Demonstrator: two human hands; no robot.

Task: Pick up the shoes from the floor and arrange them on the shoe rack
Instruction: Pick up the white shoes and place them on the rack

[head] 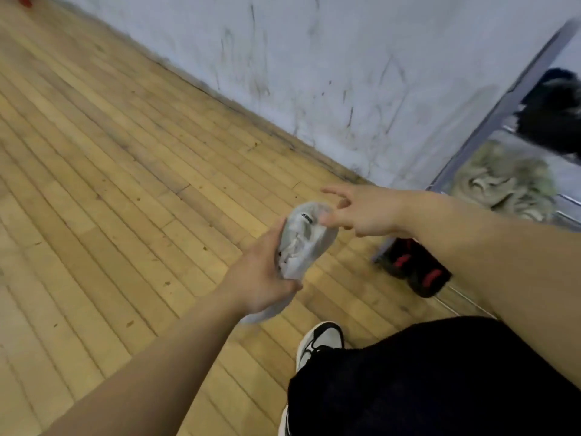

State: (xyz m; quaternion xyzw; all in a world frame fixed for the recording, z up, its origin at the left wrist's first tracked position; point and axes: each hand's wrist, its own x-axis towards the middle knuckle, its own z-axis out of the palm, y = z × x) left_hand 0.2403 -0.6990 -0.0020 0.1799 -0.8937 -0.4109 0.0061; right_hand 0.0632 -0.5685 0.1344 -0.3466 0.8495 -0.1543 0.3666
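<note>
A pale grey sneaker (306,239) with white laces hangs in the air above the wooden floor. My left hand (261,275) grips it from the left side, fingers curled round its sole. My right hand (361,212) reaches in from the right and pinches the shoe's tongue or collar with thumb and finger, the index finger stretched out. The metal shoe rack (506,99) stands at the right against the wall. On it sit a fluffy black shoe (553,111) above and a fluffy beige shoe (506,180) below. A black and red shoe (415,269) lies at the rack's foot.
A scuffed white wall (314,73) runs behind the rack. My own foot in a black and white sneaker (317,341) and my dark trouser leg (440,372) fill the lower right. A red object (23,0) lies at the far top left.
</note>
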